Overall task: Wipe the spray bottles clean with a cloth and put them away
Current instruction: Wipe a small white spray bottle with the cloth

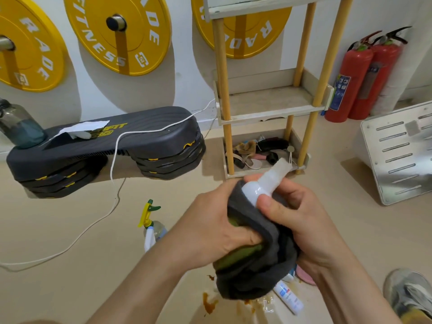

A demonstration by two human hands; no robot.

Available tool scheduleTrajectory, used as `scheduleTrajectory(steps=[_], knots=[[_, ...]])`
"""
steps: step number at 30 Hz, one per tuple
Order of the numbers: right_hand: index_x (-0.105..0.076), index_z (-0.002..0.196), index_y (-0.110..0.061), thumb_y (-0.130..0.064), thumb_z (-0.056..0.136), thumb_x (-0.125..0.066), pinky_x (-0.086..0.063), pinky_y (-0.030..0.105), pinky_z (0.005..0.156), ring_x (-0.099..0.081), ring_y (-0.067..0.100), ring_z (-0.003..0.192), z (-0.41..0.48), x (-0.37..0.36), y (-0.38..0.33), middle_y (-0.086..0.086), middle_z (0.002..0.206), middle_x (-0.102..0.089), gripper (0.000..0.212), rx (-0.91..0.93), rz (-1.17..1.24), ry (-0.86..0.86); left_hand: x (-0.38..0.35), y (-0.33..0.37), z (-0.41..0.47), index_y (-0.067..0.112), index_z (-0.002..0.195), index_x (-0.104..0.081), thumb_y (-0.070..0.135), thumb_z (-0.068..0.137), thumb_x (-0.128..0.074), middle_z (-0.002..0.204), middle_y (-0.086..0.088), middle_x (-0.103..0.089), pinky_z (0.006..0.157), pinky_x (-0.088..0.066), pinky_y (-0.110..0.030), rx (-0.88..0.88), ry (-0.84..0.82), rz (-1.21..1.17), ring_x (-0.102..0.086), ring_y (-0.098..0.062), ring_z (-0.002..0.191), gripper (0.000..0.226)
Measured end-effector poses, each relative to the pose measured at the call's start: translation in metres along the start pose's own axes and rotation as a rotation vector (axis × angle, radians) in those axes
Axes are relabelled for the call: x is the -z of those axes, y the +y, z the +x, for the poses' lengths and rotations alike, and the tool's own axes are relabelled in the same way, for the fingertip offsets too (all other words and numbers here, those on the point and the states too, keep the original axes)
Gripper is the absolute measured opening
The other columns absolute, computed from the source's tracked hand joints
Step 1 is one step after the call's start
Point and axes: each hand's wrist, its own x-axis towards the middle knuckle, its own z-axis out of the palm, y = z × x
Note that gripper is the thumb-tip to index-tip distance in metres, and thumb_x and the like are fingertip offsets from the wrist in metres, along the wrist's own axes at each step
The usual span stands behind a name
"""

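A white spray bottle [268, 183] with a clear cap is wrapped low down in a dark grey cloth [254, 270] with a green side. My left hand [217, 225] grips the cloth around the bottle's body. My right hand [297, 218] holds the bottle's upper part, thumb against its neck. On the floor to the left stands a clear spray bottle [152, 225] with a yellow and green trigger. A small white bottle [288, 298] with blue print lies on the floor under the cloth.
A wooden shelf unit [271, 99] stands ahead, its bottom tray holding odds and ends. A black step platform [105, 148] with a white cable sits left. Two red fire extinguishers [364, 76] stand right, beside a white slotted panel [397, 150]. Orange-brown stains [210, 305] mark the floor.
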Motion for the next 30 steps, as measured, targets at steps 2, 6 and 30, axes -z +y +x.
scheduleTrajectory(steps=[2,6,30], knots=[[-0.073,0.105,-0.003,-0.005,0.074,-0.077,-0.058,0.029,0.078,-0.071,0.026,0.095,0.000,0.008,-0.006,0.016,0.105,-0.073,0.032,0.003,-0.067,-0.177,0.002,-0.003,-0.001,0.038,0.118,-0.062,0.028,0.068,-0.087,0.102,0.017,-0.072,0.088,-0.053,-0.031,0.039,-0.063,-0.090,-0.067,-0.003,0.096,0.057],[-0.076,0.105,-0.015,-0.011,0.070,-0.081,-0.054,0.026,0.083,-0.068,0.019,0.099,-0.003,0.014,-0.016,0.004,0.105,-0.073,0.036,0.013,-0.181,-0.375,0.007,-0.005,-0.004,0.013,0.101,-0.070,0.003,0.072,-0.072,0.095,-0.003,-0.070,0.086,-0.053,-0.033,0.063,-0.362,-0.406,-0.066,-0.018,0.095,0.031],[-0.072,0.105,-0.025,-0.037,0.074,-0.084,-0.053,0.022,0.072,-0.067,0.015,0.090,0.013,0.010,0.000,-0.003,0.096,-0.069,0.036,0.101,-0.304,0.131,-0.023,-0.004,-0.005,0.045,0.103,-0.064,0.034,0.057,-0.081,0.093,0.016,-0.073,0.075,-0.054,-0.025,0.140,0.235,-0.188,-0.068,-0.001,0.086,0.050]])
